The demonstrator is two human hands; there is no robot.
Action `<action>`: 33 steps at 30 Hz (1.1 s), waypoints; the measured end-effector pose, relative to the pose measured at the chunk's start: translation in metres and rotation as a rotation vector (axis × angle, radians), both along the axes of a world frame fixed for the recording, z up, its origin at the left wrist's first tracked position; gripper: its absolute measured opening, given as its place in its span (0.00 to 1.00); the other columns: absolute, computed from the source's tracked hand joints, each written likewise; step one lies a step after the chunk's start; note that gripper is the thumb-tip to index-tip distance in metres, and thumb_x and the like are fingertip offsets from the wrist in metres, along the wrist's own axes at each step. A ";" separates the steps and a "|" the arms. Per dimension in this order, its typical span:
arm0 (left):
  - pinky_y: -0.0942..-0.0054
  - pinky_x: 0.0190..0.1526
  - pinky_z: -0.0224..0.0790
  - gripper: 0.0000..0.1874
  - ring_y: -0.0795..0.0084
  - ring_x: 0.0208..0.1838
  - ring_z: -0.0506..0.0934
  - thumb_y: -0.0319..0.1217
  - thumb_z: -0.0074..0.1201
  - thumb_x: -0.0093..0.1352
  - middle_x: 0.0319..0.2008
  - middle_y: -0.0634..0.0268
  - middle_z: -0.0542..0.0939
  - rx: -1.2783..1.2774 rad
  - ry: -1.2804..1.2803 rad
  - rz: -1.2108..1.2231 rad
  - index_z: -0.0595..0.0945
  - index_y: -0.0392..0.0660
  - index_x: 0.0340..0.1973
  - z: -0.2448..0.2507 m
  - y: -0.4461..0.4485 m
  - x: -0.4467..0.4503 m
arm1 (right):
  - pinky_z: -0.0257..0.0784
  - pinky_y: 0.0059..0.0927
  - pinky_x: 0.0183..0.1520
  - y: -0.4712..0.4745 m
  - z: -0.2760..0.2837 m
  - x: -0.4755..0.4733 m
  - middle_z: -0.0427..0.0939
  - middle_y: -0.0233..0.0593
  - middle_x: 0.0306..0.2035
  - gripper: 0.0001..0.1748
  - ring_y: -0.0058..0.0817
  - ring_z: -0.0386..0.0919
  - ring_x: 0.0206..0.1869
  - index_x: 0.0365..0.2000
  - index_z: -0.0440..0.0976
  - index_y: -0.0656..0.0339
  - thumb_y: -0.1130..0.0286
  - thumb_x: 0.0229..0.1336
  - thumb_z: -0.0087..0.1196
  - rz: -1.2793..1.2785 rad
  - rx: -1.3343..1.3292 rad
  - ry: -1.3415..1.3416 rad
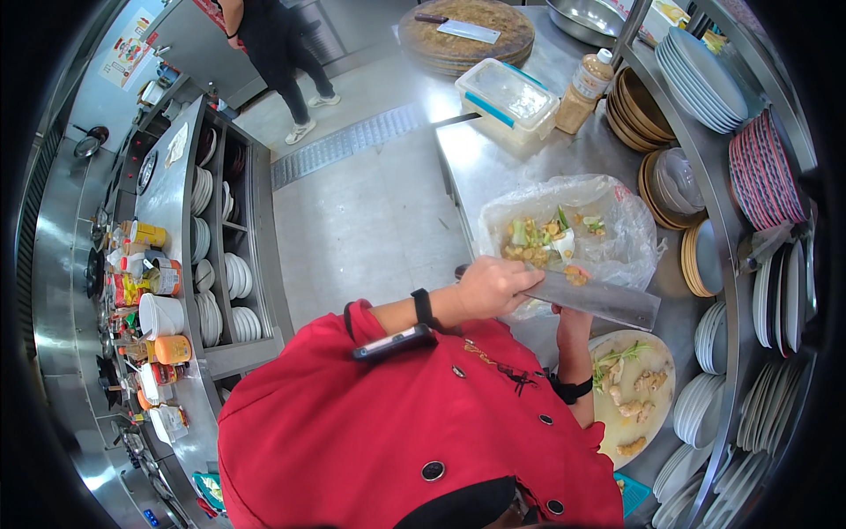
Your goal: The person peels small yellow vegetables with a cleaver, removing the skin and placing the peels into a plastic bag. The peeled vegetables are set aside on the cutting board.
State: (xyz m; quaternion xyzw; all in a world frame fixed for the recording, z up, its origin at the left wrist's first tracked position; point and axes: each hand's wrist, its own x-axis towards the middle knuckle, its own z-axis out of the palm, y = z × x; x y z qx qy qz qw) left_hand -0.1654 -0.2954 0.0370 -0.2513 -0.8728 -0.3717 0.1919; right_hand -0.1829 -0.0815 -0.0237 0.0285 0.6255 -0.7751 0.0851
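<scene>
My left hand (494, 288) grips a wide metal cleaver (605, 301), its blade pointing right. Food bits cling to the blade's upper edge. Below the blade, my right hand (572, 320) is mostly hidden, so its hold cannot be told. Just beyond the cleaver, a clear plastic bag (624, 231) spreads open on the steel counter, with chopped yellowish and green vegetable scraps (529, 241) and a white piece (564, 243) inside. At the right, a round pale cutting board (644, 433) bears ginger pieces (636, 410) and green stalks (631, 352).
A lidded plastic box (509, 99), a bottle (585, 92) and a round wooden block (423, 43) with another cleaver (469, 31) stand farther back. Shelves with stacked plates (700, 79) line the right. A person (281, 59) stands at upper left, near a floor grate (350, 142).
</scene>
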 end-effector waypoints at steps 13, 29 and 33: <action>0.66 0.22 0.68 0.19 0.64 0.21 0.75 0.27 0.64 0.54 0.20 0.65 0.72 -0.131 0.104 -0.022 0.84 0.44 0.43 0.000 0.004 0.002 | 0.75 0.26 0.52 0.004 -0.015 -0.002 0.77 0.33 0.46 0.20 0.21 0.76 0.48 0.56 0.67 0.60 0.69 0.67 0.53 -0.002 0.042 0.095; 0.68 0.20 0.62 0.19 0.68 0.19 0.71 0.25 0.61 0.57 0.19 0.66 0.67 -0.256 0.308 -0.057 0.82 0.41 0.46 0.012 0.012 -0.005 | 0.67 0.30 0.63 0.005 -0.002 0.020 0.74 0.42 0.57 0.32 0.26 0.72 0.59 0.65 0.61 0.62 0.64 0.65 0.56 -0.025 -0.619 -0.228; 0.66 0.21 0.64 0.19 0.66 0.20 0.73 0.25 0.61 0.58 0.19 0.65 0.69 -0.312 0.247 -0.020 0.81 0.42 0.46 -0.003 0.011 -0.006 | 0.68 0.33 0.62 0.014 -0.016 0.017 0.76 0.44 0.58 0.34 0.30 0.74 0.58 0.64 0.64 0.65 0.62 0.61 0.61 0.047 0.406 0.259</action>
